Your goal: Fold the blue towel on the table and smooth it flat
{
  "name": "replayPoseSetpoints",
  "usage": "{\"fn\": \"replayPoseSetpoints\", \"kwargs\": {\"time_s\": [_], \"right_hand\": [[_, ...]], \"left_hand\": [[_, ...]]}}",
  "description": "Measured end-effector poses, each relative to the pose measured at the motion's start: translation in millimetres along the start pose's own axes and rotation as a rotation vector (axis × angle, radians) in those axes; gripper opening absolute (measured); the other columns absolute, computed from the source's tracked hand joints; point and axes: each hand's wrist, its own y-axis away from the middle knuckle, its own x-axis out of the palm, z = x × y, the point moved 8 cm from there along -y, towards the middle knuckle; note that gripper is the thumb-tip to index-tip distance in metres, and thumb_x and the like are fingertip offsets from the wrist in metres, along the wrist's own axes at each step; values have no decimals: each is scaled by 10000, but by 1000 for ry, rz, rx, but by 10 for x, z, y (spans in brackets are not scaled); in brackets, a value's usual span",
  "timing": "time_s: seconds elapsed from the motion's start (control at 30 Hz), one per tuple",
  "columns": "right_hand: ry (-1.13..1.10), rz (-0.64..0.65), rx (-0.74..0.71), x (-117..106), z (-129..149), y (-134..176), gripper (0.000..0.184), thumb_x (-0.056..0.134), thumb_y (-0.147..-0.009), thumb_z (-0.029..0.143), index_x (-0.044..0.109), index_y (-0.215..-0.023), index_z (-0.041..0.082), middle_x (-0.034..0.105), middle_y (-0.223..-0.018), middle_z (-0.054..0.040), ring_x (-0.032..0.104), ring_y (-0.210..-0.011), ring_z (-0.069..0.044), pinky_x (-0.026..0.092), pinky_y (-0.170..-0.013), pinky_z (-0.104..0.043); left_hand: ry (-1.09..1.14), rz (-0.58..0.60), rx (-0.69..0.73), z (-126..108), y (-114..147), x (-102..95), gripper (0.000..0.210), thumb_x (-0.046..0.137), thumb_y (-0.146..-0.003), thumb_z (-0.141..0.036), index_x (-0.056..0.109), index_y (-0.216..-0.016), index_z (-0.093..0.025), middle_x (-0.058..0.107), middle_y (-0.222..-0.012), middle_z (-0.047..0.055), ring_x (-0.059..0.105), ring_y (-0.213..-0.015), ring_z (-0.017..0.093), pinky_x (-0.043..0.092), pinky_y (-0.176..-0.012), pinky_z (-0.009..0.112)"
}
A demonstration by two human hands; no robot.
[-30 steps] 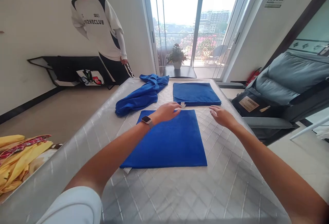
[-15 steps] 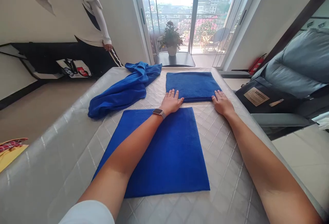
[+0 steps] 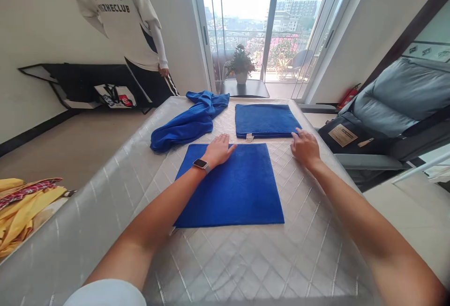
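My left hand, wearing a smartwatch on its wrist, is open with fingers stretched out over the far left part of a flat blue towel; whether it presses on the cloth I cannot tell. Beyond that lies a neat folded stack of blue towels, a small white tag showing at its front edge. At the stack's front right corner is my right hand, its fingers loosely bent and apart, the tips touching or close to the corner. A crumpled blue towel lies at the far left.
Everything lies on a quilted silvery-grey mattress cover. A person stands beyond the far left edge. A padded grey chair is on the right, yellow and red cloths at the lower left. A potted plant stands by the glass door.
My left hand has come off the stack's front edge, back and left over the flat towel, uncovering the white tag. My right hand stays at the corner, its fingers more bent. The view has shifted.
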Motion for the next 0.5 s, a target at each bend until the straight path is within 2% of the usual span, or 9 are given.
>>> {"fn": "replayPoseSetpoints", "kwargs": {"time_s": [0.1,0.2,0.3,0.4,0.5], "right_hand": [[-119,109,-247,-383,419,690,425,407,-1025,226,725,-1300,164,646,-1445,-146,606,-1295,-309,466,-1124,-471],[-339,188,-534,-790,879,1563,356,418,-1072,268,750,-1201,259,756,-1214,-79,715,-1065,-221,587,-931,-362],[-389,142,-663,-1061,1132,2206,261,512,-1065,266,730,-1206,241,768,-1156,-82,731,-1016,-227,618,-851,-368],[-356,75,-662,-1107,1180,2453,221,539,-1056,235,732,-1162,224,771,-1139,-84,742,-976,-234,632,-817,-378],[-329,27,-622,-1060,1135,2442,233,522,-1062,212,722,-1181,230,780,-1118,-76,754,-955,-224,633,-800,-359]], "left_hand": [[4,-100,125,209,762,-333,648,303,-1073,-503,463,-1557,-102,435,-1638,165,335,-1555,295,253,-1294,455],[101,-15,276,302,1702,-506,538,339,-1072,-518,624,-1432,-238,607,-1493,91,566,-1377,255,432,-1199,411],[182,33,249,374,2551,-590,440,420,-1066,-525,696,-1324,-299,674,-1395,45,666,-1240,232,545,-1080,381],[216,12,181,374,3092,-579,436,508,-1038,-535,671,-1370,-305,651,-1441,46,667,-1256,247,553,-1084,391],[249,-9,128,349,3278,-533,478,509,-1039,-524,617,-1442,-289,583,-1532,54,599,-1362,257,501,-1152,416]]}}
